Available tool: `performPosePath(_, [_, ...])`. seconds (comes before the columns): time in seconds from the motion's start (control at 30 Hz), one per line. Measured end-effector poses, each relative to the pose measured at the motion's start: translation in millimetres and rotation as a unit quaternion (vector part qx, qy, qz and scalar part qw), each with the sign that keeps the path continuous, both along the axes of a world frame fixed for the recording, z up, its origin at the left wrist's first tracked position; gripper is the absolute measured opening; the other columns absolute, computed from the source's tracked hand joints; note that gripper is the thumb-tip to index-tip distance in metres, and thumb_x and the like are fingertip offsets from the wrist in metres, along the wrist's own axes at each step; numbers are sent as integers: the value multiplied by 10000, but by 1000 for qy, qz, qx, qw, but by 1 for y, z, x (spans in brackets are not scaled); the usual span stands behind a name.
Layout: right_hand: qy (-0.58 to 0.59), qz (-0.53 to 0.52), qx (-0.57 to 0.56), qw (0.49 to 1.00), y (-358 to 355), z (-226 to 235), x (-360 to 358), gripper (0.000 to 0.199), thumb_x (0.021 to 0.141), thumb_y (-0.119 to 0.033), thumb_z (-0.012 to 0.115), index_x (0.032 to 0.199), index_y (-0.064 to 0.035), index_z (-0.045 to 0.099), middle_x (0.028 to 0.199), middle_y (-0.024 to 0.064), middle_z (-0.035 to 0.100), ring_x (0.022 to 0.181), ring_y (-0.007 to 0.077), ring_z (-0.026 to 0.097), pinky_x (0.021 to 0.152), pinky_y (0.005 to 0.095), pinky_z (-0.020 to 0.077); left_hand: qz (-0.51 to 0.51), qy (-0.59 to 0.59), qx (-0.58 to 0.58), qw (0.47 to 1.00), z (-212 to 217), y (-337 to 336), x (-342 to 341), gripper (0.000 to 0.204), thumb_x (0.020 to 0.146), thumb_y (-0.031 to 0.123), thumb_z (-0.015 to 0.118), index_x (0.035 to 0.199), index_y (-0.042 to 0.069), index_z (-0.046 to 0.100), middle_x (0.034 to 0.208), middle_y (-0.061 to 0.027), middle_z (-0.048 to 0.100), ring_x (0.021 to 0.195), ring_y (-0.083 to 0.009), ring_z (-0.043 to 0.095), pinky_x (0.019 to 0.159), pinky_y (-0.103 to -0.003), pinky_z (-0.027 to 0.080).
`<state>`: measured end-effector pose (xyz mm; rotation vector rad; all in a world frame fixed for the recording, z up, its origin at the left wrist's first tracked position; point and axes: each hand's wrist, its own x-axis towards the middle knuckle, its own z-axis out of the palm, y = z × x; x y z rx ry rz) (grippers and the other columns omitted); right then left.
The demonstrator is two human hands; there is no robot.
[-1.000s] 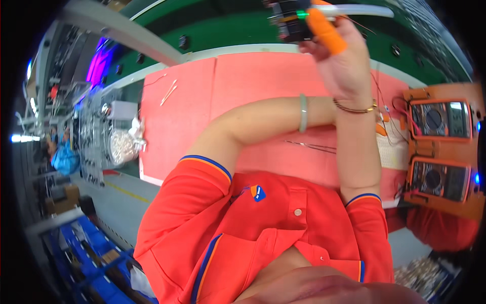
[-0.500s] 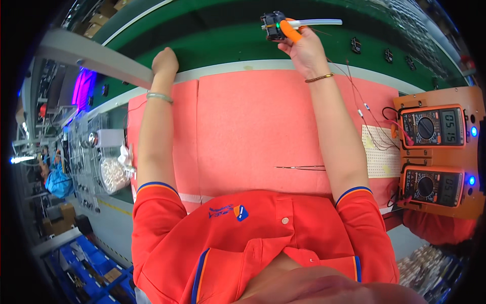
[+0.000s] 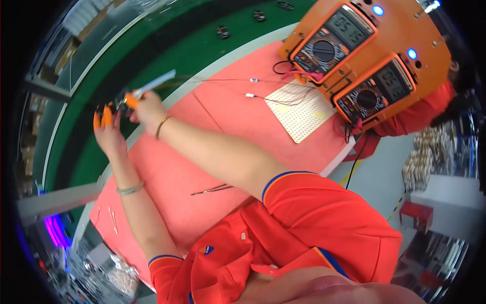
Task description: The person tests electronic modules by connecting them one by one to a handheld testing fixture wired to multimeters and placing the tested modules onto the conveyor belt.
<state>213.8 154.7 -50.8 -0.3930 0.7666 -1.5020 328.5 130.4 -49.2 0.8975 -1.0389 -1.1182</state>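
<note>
My right hand (image 3: pixel 149 112) grips a small black electronic module (image 3: pixel 121 103) above the green conveyor belt. A white tube-like stick (image 3: pixel 157 82) juts from the same grip, and an orange finger cot covers one finger. Close beside it, my left hand (image 3: pixel 110 138) has orange cots on two fingers. Its fingers are bent at the module's near side, around something dark that is too small to make out. Thin brown wires (image 3: pixel 217 80) run from near the stick toward two orange multimeters (image 3: pixel 324 50) with lit displays.
A pink mat (image 3: pixel 182 157) covers the bench, with tweezers (image 3: pixel 210 190) on it. A perforated cream board (image 3: pixel 298 111) lies beside the multimeters. More black modules (image 3: pixel 223 32) sit on the green belt (image 3: pixel 152 50). A grey metal bar (image 3: pixel 61 202) crosses at left.
My view has turned to the right. My hands, formerly apart, have come together at the module, still in my right hand. My left hand's orange-covered fingers now show.
</note>
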Motion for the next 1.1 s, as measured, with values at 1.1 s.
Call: performPosePath(1.1, [260,38,-123,957,1,-2,-112,211,833,-73,440,1028,3,465,920,84,543,847,164,543,714,281,480,-172,54,101,978,-4,19,-75,299,765,91,574,1031,-29,507,954,-78,538,854,-133,529,757,-214,442])
